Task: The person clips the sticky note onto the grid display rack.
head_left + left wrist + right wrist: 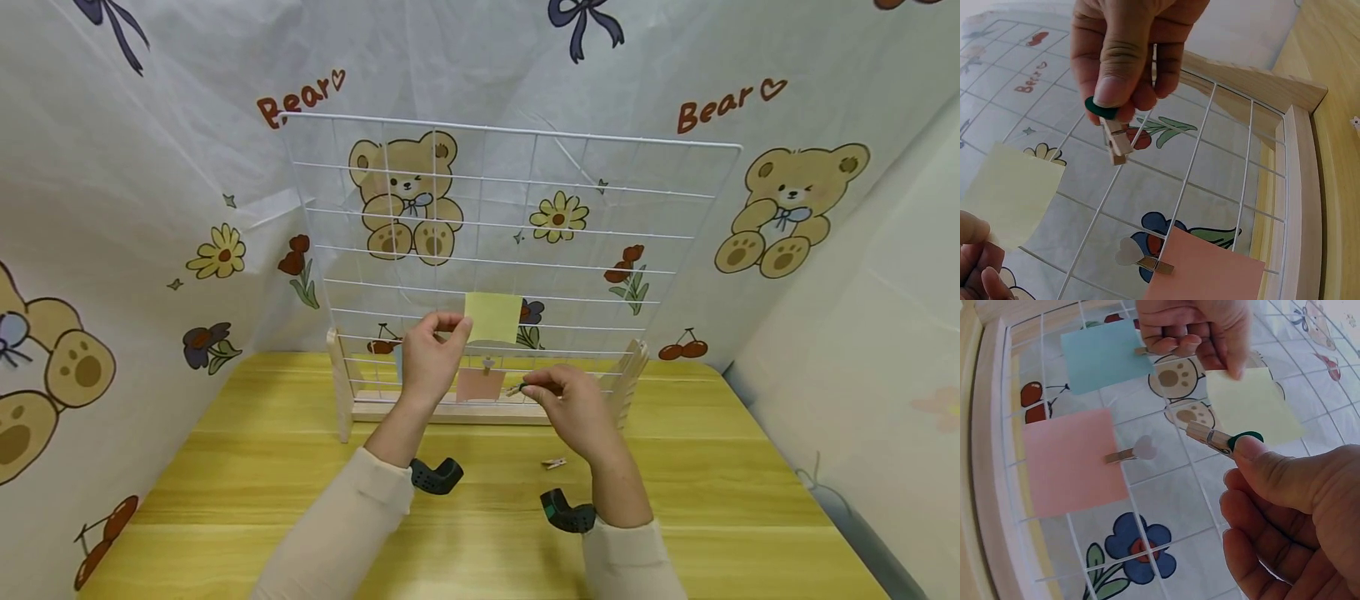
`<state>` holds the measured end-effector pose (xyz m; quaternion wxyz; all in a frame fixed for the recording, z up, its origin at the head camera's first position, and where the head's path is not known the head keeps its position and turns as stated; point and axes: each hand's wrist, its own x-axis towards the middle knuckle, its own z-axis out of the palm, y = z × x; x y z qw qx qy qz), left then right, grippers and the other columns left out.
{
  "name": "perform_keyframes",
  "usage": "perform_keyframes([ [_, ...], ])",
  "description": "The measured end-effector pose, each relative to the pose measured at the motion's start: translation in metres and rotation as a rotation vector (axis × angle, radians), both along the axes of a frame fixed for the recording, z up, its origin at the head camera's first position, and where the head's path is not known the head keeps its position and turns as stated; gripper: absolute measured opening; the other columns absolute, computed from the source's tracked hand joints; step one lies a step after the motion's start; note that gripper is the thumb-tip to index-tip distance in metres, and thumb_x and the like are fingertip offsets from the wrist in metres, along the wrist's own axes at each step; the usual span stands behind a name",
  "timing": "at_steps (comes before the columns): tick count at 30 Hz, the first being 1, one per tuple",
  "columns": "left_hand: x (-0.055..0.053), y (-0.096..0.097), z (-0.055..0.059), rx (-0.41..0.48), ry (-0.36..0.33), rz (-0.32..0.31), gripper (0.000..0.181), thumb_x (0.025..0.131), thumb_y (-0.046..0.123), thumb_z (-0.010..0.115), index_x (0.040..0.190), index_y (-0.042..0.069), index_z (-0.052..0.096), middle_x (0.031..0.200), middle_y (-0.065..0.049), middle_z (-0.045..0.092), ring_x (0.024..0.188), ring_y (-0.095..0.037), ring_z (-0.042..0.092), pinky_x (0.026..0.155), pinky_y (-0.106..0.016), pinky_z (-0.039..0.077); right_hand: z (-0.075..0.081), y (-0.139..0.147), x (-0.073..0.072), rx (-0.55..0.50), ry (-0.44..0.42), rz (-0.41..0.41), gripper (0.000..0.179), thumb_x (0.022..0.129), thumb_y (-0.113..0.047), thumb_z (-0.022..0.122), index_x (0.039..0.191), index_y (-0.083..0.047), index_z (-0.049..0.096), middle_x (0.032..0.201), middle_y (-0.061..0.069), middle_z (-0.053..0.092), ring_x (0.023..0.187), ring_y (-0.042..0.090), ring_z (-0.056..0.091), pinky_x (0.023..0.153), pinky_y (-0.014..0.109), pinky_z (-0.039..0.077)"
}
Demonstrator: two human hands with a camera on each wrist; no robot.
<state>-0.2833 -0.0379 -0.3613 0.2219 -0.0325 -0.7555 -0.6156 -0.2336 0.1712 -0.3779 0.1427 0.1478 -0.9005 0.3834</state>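
Note:
My left hand [433, 354] pinches a yellow paper square [492, 317] by its left edge, against the white wire grid [570, 267]. Lower and to the right, my right hand [573, 408] pinches a small wooden clothespin [1210, 434] by its end with a dark green piece; its tip points toward the grid, apart from the yellow paper. Below the yellow square hangs a pink paper square [1075, 462], held on a wire by a clothespin with a pale heart [1144, 447]. A blue paper square [1107, 356] hangs beside it, partly behind my left hand in the head view.
The grid stands in a wooden base [450, 413] on the wood-grain table [300, 500]. One loose clothespin [554, 463] lies on the table in front of it. A white cloth printed with bears [795, 208] hangs behind.

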Motion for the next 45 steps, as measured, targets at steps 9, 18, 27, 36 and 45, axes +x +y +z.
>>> perform_keyframes([
  [9,0.001,-0.001,0.001,-0.017,-0.005,0.007,0.019,0.095,0.032,0.072,0.098,0.013,0.075,0.084,-0.005,0.072,0.066,-0.014,0.057,0.056,-0.029,0.045,0.026,-0.005,-0.009,0.015,0.043,-0.040,0.014,0.096,-0.016,0.071,0.107,-0.008,0.077,0.101,0.010,0.076,0.096,0.028,0.071,0.084,0.048,0.058],
  [18,0.000,-0.001,0.001,-0.029,0.002,0.015,0.019,0.095,0.032,0.072,0.099,0.013,0.075,0.088,-0.006,0.070,0.060,-0.013,0.054,0.052,-0.028,0.042,0.062,-0.017,-0.019,0.102,0.200,-0.069,0.015,0.095,-0.019,0.073,0.102,-0.008,0.079,0.093,0.009,0.078,0.070,0.020,0.062,0.063,0.032,0.046],
  [27,0.001,-0.001,0.000,-0.038,0.028,0.023,0.019,0.094,0.031,0.073,0.098,0.012,0.075,0.086,-0.006,0.071,0.057,-0.011,0.052,0.048,-0.026,0.039,0.088,-0.028,-0.029,0.157,0.287,-0.090,0.013,0.095,-0.015,0.073,0.100,-0.005,0.080,0.092,0.010,0.078,0.067,0.020,0.059,0.060,0.030,0.043],
  [36,0.000,-0.001,0.003,-0.056,0.037,0.029,0.019,0.094,0.031,0.073,0.098,0.013,0.076,0.088,-0.005,0.074,0.059,-0.013,0.051,0.052,-0.028,0.040,0.102,-0.038,-0.034,0.208,0.380,-0.134,0.015,0.095,-0.017,0.072,0.100,-0.005,0.080,0.092,0.011,0.077,0.075,0.024,0.068,0.068,0.038,0.054],
  [45,0.000,-0.001,0.003,-0.052,0.038,0.030,0.018,0.095,0.030,0.073,0.098,0.012,0.077,0.081,-0.006,0.072,0.060,-0.013,0.053,0.052,-0.028,0.041,0.115,-0.049,-0.037,0.343,0.379,-0.127,0.011,0.095,-0.013,0.071,0.101,-0.007,0.080,0.100,0.009,0.078,0.094,0.028,0.073,0.082,0.042,0.058],
])
